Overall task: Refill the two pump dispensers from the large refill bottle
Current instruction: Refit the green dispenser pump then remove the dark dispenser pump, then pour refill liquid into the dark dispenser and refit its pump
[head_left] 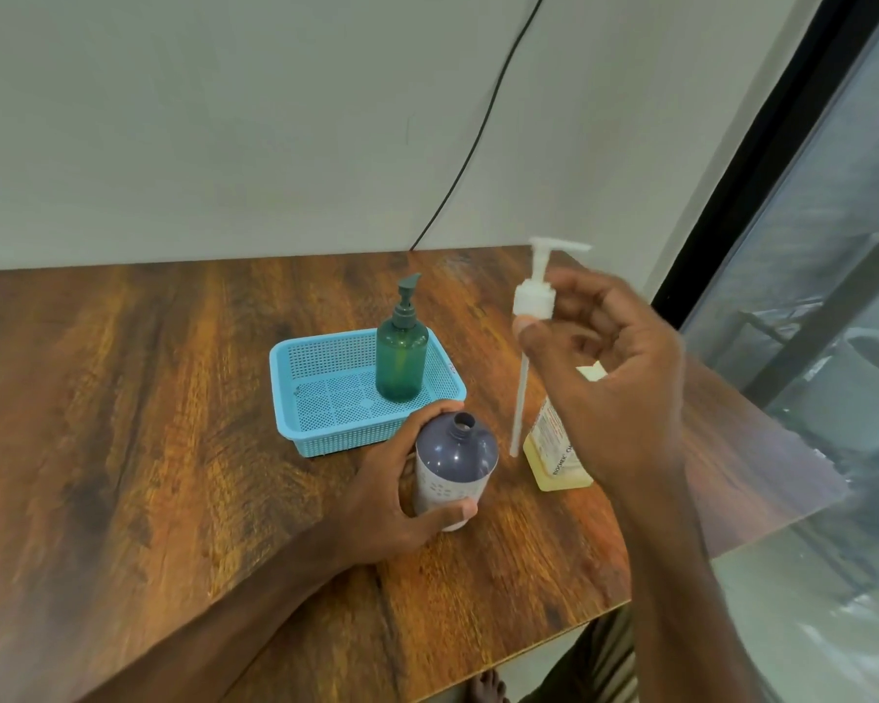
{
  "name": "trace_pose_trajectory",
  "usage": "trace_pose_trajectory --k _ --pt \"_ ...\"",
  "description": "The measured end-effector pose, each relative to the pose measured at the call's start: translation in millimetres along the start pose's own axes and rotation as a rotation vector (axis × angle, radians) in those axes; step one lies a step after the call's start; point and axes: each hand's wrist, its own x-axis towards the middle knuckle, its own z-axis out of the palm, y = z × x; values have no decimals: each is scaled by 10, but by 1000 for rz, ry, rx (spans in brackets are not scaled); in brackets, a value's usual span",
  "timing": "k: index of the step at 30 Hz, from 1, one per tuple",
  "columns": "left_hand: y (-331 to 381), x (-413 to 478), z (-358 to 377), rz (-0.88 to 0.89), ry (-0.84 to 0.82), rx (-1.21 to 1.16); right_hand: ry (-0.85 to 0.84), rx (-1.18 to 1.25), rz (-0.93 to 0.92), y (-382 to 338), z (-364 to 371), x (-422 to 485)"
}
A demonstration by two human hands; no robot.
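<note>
Pump dispenser [402, 365] in basket [346, 441]; second bottle [455, 464] just before basket, refill bottle [549, 449] to its right.

Soft daylight comes in from the window [833, 347] on the right. The table [123, 398] shines a little. The right hand [610, 378] looks blurry. Straight lines bend near the edges, and shadows are faint.

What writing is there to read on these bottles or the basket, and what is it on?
"BIOCHEIC CH", roughly, blurred and partly behind the right hand: label of the yellow refill bottle.
Red small print on that label: too small to read.
Pale marks on the purple bottle: too blurred to read.
Green bottle: no text visible.
</note>
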Motion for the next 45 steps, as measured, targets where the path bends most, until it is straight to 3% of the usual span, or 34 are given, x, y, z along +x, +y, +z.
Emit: trace_pose_trajectory --k 5,8,18,27,31,36,39,42,45 --pt "-9 2 5 16 4 22 -158 -385 269 383 85 -184" --pt "-13 -4 3 39 28 47 -199 -540 338 503 186 -367" --pt "-36 28 -103 82 87 95 -390 -683 465 810 423 -709" --pt "-43 22 -82 95 65 111 -364 -598 469 871 378 -811" --pt "-23 11 -71 87 52 105 -213 -506 439 782 186 -895" --pt "-20 -1 -3 71 16 130 157 -385 241 679 -126 -967" --pt "-15 -3 28 57 10 144 317 -367 212 780 -278 -927" --pt "14 12 23 69 26 155 360 -352 286 923 -319 -856" --pt "55 8 42 87 68 163 293 -313 389 1042 -259 -812"
